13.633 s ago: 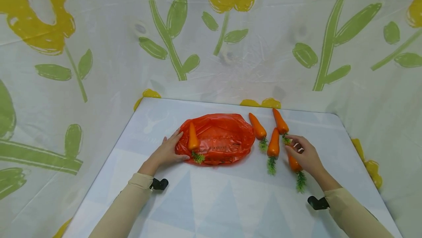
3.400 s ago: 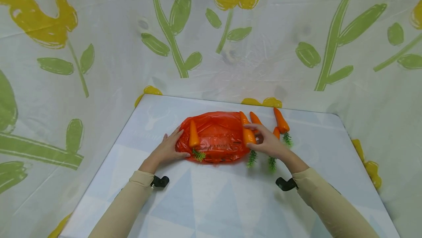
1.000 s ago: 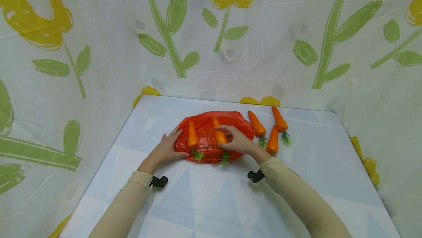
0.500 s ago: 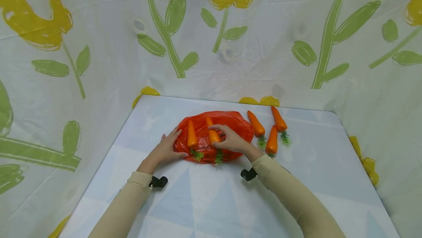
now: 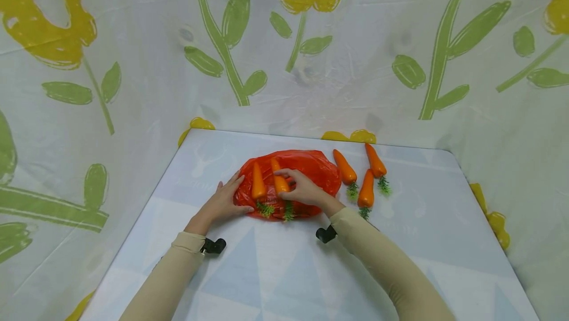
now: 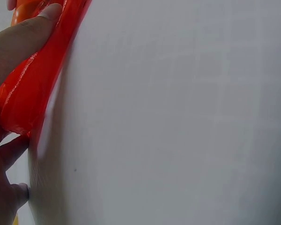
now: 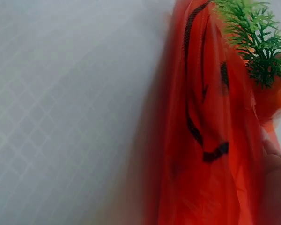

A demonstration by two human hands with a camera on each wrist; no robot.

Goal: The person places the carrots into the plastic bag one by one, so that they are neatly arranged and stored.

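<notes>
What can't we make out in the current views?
Head: print on the red plastic bag, too small to read.
Head: part of the pinched carrot, behind the right hand.
Head: bag's left end, partly behind the left hand.
Left wrist: orange object, cut off by top edge.
Right wrist: right hand, cut off by right edge.

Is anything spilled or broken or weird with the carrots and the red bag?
Nothing really stands out. The red bag is wrinkled and three carrots lie at different angles on the table, but I see no spill or break.

Left grip point(image 5: 223, 203) holds, spread wide, while right grip point(image 5: 306, 190) pinches.
</notes>
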